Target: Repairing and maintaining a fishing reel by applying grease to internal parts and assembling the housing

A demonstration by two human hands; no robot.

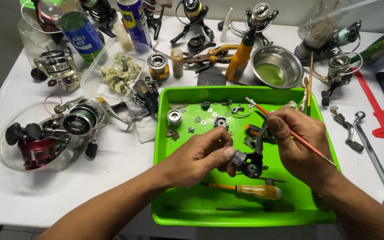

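Head view: left hand (198, 158) pinches black reel body (250, 162) at centre frame; right hand (296, 142) grips red brush (290, 132) above green tray (192, 206).

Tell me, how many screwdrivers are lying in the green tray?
2 in plain sight: an orange-handled screwdriver below the hands, and a second one with an orange and black handle behind the black reel part. The hands may hide others.

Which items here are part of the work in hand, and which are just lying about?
In use: left hand and right hand on black reel body; red-handled brush; green tray.

Lying about: orange screwdriver, steel bowl, spray can, wrench.
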